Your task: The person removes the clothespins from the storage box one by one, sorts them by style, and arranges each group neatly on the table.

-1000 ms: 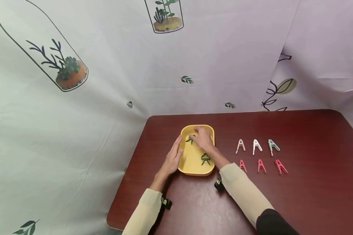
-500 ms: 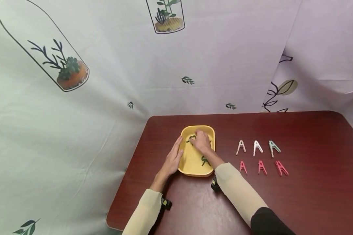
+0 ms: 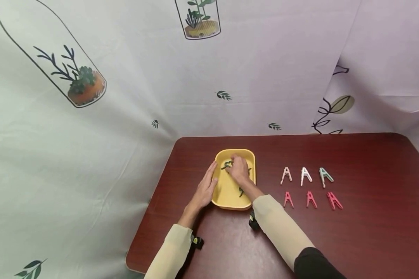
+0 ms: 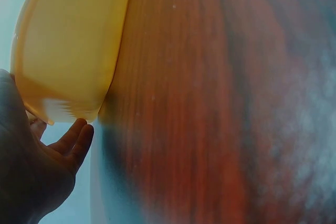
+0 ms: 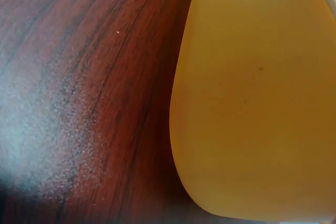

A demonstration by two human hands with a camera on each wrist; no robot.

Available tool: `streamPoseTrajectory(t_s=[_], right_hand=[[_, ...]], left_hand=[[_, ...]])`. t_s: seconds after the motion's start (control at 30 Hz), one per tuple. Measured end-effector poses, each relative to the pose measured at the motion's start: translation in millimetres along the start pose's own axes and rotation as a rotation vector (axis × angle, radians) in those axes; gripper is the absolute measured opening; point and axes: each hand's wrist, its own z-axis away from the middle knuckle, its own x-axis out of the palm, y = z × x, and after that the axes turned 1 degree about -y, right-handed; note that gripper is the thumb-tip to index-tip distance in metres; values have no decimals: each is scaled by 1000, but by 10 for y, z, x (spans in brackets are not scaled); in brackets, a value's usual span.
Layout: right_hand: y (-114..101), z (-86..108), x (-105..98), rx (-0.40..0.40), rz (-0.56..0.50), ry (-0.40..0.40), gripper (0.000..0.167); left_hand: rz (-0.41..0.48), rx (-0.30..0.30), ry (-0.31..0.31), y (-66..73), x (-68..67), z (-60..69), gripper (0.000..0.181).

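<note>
A yellow tray [image 3: 227, 193] stands on the table, with small dark green pieces with leg-like prongs inside it. My left hand [image 3: 204, 188] lies against the tray's left side with its fingers extended; the left wrist view shows fingers [image 4: 79, 145] at the tray's end wall. My right hand [image 3: 239, 170] reaches into the tray, fingers bent, its thumb close to one green piece [image 3: 226, 165] at the far left. A second green piece [image 3: 249, 170] peeks out right of that hand, and a third [image 3: 241, 192] is partly covered by the wrist. Whether my right fingers grip a piece is hidden.
Right of the tray, clothespins lie in two rows: pale pink [image 3: 286, 175], white [image 3: 305, 176] and mint green [image 3: 325, 176] behind, three red clothespins [image 3: 310, 199] in front. The dark red-brown table [image 3: 377, 232] meets a patterned cloth backdrop [image 3: 181, 77].
My right hand and forearm have shifted slightly left and nearer within the tray. The far-left green piece has turned a little. A green piece now shows right of the hand. The left hand stays put.
</note>
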Motion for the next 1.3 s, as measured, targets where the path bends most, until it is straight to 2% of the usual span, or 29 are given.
streamPoseTrajectory(t_s=[0.17, 0.27, 0.33, 0.4, 0.53, 0.7, 0.83, 1.07, 1.17, 1.2, 1.3], right_hand=[[53, -19, -54, 1, 2, 12, 51], [78, -23, -66, -14, 8, 5, 49], [91, -17, -65, -21, 17, 2, 47], [103, -2, -62, -22, 25, 7, 46], [117, 38, -45, -28, 24, 13, 45], [122, 69, -21, -27, -11, 14, 46], [98, 69, -29, -18, -46, 27, 45], [34, 27, -105, -31, -110, 54, 44], [16, 22, -140, -30, -131, 51, 43], [11, 22, -152, -33, -140, 48, 43], [-5, 21, -180, -56, -169, 46, 43]], left_hand=[[34, 48, 13, -24, 62, -42, 58], [39, 98, 39, -120, 114, -41, 56], [48, 110, 44, -129, 130, -30, 56], [46, 101, 36, -115, 138, -18, 56], [34, 33, 17, 15, 114, 17, 56], [10, -19, 18, 36, 118, 63, 57], [24, -12, 20, 13, 107, 66, 57], [43, 82, 47, -85, 67, 15, 56], [35, 64, 38, -89, 39, 9, 57], [30, 34, 30, -46, 15, 10, 57], [17, -17, 12, -30, -19, 8, 58]])
